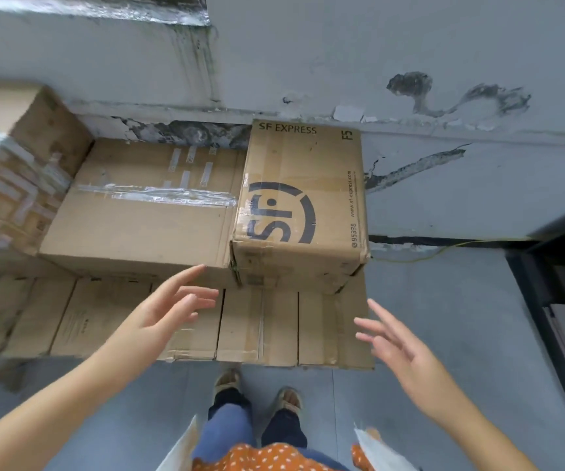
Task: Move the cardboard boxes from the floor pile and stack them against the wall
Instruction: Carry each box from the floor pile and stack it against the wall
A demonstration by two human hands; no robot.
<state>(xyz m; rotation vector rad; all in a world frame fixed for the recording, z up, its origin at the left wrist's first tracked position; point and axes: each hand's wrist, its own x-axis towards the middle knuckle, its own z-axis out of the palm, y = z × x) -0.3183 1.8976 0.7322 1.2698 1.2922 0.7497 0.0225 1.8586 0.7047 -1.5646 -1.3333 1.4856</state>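
Fingers of both the left hand [169, 309] and right hand [400, 348] are spread, holding nothing, in front of the SF Express box [299, 205], which sits atop the stacked boxes [257, 328] against the wall [410, 62].

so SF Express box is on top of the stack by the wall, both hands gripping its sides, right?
Not quite. The SF Express box does sit on top of the stack by the wall, but neither hand grips it. The head view shows the left hand and right hand open, fingers spread, in front of the box and clear of it.
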